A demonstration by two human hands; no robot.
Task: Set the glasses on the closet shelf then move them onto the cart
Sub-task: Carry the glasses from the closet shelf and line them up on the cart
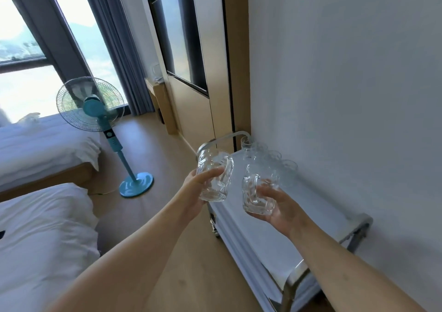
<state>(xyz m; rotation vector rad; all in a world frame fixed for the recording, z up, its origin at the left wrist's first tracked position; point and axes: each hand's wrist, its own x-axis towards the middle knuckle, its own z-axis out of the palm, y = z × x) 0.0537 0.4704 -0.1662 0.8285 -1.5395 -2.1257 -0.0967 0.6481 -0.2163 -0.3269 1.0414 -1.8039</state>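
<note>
The left hand (195, 189) grips a clear, ribbed glass (214, 176), fingers curled round its side, held above the cart's (318, 218) left edge near the far end. The right hand (275, 206) grips a second clear glass (259, 188) from beneath, over the cart's flat white top. Both look empty. Several more glasses (272, 158) stand clustered at the far right corner, against the wall (346, 72). The near stretch of the top lies bare; a curved metal handle (222, 140) rims the far end
</note>
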